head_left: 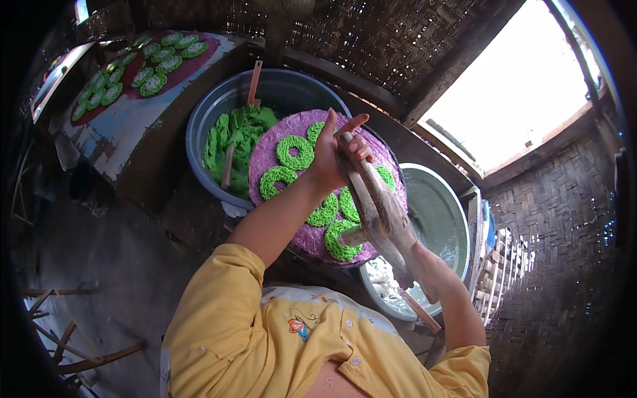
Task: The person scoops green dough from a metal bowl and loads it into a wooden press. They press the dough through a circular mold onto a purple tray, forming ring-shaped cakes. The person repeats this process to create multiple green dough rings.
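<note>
A weathered wooden press (376, 199) made of two long bars slants across my view over a round tray (275, 132) with a shiny purple surface. My left hand (335, 152) holds its far end, some fingers curled round the wood and others stretched out. At the near right end my right hand (434, 272) grips the bars, its fingers partly hidden. A short stub (353, 236) sticks out of the press above a green lacy dough ring (337, 251) near the tray's front edge. Several more such rings, like one ring (283, 152) farther off, lie on the purple surface, partly covered by my arm and press.
Left of the tray a blue-grey basin (199, 116) holds green dough (242, 132) and two flat-handled tools. To the right stands a pale basin (458, 219) with white dough (385, 282) and liquid. Green-and-white rings lie on a table (119, 142) at far left. A woven wall (544, 252) borders the right.
</note>
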The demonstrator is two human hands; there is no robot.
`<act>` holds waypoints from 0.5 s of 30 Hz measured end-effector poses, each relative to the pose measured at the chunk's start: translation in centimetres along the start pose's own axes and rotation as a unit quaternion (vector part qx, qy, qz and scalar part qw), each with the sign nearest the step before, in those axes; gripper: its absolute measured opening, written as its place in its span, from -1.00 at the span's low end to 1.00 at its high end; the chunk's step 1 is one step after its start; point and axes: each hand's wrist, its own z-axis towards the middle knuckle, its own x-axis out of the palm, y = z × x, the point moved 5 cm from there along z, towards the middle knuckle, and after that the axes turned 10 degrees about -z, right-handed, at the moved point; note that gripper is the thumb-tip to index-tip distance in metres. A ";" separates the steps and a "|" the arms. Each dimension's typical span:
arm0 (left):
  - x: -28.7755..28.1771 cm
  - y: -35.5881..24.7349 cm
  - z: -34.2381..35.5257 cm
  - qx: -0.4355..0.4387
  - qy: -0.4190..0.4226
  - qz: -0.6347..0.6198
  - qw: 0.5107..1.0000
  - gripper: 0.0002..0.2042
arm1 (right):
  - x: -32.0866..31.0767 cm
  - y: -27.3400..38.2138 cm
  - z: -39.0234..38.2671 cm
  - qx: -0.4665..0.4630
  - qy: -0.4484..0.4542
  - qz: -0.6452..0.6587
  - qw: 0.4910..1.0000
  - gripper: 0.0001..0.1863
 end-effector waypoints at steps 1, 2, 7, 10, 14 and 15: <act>-0.3 -0.1 -0.1 -0.003 0.013 -0.011 1.000 -0.38 | 0.0 0.0 0.3 0.005 0.000 -0.027 1.000 -0.43; -0.5 -0.3 -0.2 -0.004 0.022 -0.024 0.999 -0.38 | -0.1 0.1 0.5 0.009 -0.005 -0.049 0.999 -0.43; -0.8 -1.8 -0.9 0.027 0.023 -0.010 0.999 -0.42 | 0.2 1.0 0.8 0.008 -0.005 -0.122 0.992 -0.44; -0.8 -1.3 -1.6 0.018 0.010 -0.008 1.000 -0.44 | 0.1 1.3 0.1 0.029 0.003 -0.139 0.990 -0.47; -0.7 -0.6 -2.1 0.014 0.012 -0.025 1.000 -0.43 | -0.1 1.0 0.0 0.023 -0.013 -0.130 0.991 -0.50; -0.6 -0.7 -2.0 0.014 0.013 -0.027 0.999 -0.43 | -0.2 0.9 0.3 0.020 -0.029 -0.135 0.990 -0.50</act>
